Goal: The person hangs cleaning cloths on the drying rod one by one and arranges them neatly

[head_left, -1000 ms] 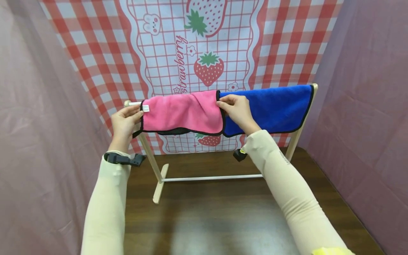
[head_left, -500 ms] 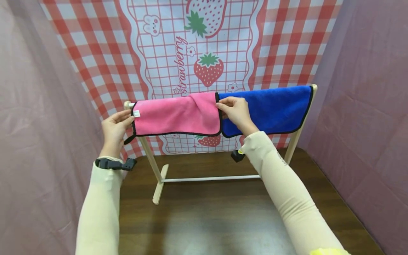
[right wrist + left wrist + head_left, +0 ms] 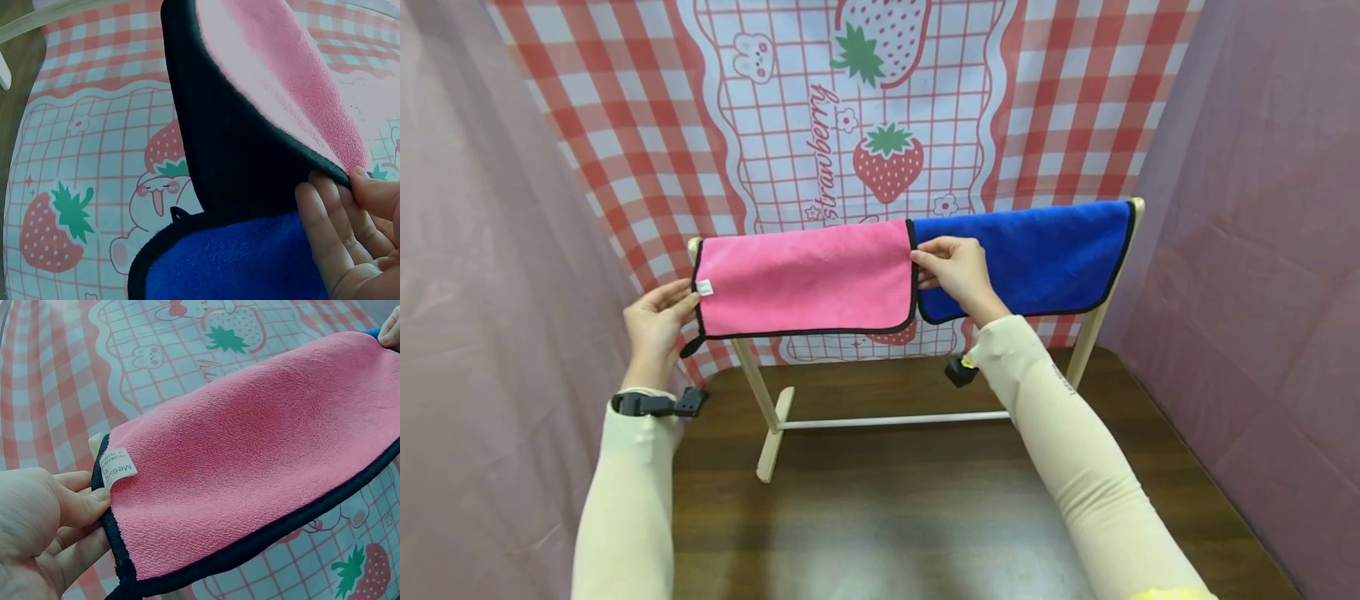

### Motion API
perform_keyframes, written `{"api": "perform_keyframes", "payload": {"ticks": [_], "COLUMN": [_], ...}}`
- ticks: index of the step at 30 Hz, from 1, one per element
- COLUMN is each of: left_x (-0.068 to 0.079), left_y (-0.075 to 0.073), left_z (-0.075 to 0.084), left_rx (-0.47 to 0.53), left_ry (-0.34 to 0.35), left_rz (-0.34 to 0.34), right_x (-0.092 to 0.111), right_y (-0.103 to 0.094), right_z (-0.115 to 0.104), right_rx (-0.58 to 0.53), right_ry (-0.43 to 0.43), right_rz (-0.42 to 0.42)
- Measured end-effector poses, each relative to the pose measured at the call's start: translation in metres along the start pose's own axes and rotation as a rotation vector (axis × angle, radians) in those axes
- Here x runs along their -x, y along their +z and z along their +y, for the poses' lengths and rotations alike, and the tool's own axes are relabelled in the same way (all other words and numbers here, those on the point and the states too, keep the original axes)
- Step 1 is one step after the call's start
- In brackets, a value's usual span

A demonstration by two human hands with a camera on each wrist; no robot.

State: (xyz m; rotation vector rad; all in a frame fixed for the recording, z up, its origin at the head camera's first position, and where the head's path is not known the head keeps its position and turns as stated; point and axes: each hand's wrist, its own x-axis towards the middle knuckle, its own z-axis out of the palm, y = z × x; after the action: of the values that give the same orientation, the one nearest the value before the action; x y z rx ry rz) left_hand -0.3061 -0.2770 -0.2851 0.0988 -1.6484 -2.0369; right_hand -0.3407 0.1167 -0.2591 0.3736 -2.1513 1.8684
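A pink towel (image 3: 805, 279) with black edging hangs over the top bar of a wooden rack (image 3: 754, 375). My left hand (image 3: 657, 321) pinches its left edge just beside a small white label (image 3: 117, 467). Its right edge is pinched between thumb and fingers of my right hand (image 3: 953, 268); the right wrist view shows the dark underside (image 3: 244, 137) lifted there. A blue towel (image 3: 1037, 258), also black-edged, hangs on the right half of the bar, partly behind my right hand. The top bar itself is hidden under both towels.
The rack stands on a brown wooden table (image 3: 880, 500), with a white lower rail (image 3: 887, 420) near the tabletop. Behind hangs a red-checked strawberry cloth (image 3: 887, 100). Pinkish curtains (image 3: 1247, 208) close in both sides.
My left hand has moved left and down, drawing the pink towel's left edge out to the rack's left end. The towel has become flatter and smoother. My right hand has sunk slightly.
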Motion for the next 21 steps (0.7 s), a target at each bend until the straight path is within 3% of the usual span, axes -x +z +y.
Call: {"api": "perform_keyframes", "payload": {"ticks": [21], "left_x": [0.005], "left_y": [0.0022], "left_z": [-0.0096], "left_rx": [0.044], "left_ry": [-0.021], "left_rz": [0.012], "right_x": [-0.0016], "right_y": [-0.0013], "right_z": [0.005], "right_rx": [0.013], "right_ry": [0.055], "right_rz": [-0.009]}}
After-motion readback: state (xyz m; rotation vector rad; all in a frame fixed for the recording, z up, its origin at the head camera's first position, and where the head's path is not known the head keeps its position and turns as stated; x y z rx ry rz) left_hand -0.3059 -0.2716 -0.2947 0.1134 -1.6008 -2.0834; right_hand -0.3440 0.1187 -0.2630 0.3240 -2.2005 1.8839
